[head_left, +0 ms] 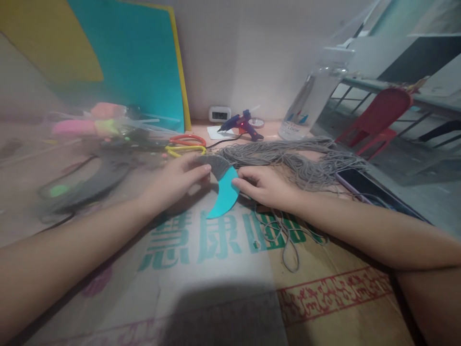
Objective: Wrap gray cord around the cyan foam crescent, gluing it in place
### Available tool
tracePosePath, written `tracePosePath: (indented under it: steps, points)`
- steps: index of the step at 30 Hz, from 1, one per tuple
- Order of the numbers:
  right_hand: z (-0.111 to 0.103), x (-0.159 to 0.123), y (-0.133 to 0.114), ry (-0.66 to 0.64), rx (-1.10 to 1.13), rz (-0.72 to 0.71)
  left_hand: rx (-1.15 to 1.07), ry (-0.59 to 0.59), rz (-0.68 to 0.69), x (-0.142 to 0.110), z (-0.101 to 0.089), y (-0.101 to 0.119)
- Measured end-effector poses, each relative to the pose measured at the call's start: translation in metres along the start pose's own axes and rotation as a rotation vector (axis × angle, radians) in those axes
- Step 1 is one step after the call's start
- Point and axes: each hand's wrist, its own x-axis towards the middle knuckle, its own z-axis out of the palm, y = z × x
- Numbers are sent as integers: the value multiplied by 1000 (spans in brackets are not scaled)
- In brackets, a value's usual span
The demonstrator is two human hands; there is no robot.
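A turquoise crescent-shaped piece (226, 194) is held up over the cardboard, its pointed end hanging down to the left. Grey cord laid in close rows covers its upper part. My left hand (180, 180) is closed on the cord-covered end, thumb on top. At the right edge, where cord meets bare turquoise, my right hand (264, 185) pinches the piece between thumb and fingers. Its fingertips are partly hidden behind the crescent. Loose grey cord (288, 235) trails in loops below my right hand, and a large bundle of grey cord (306, 158) lies behind it.
Behind my hands are scissors (187, 140) with red and yellow handles, a purple glue gun (245, 125) with a lit red light, and a small digital clock (219, 114). A clear bottle (311, 96) and a phone (378, 192) stand and lie rightward. Printed cardboard (216, 288) covers the table.
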Motion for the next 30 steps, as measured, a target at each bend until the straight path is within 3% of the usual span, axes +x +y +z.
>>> tracePosePath:
  steps: [5,11,21,30]
  points:
    - [0,0,2,7,12,-18,98,-25,71,3,-1,-2]
    - [0,-1,2,3,-2,-27,30,17,24,2,2,-3]
    - [-1,-1,-1,7,-17,-5,-117,-52,34,4,2,-12]
    - [3,-3,5,123,50,18,70,-122,62,3,2,-12]
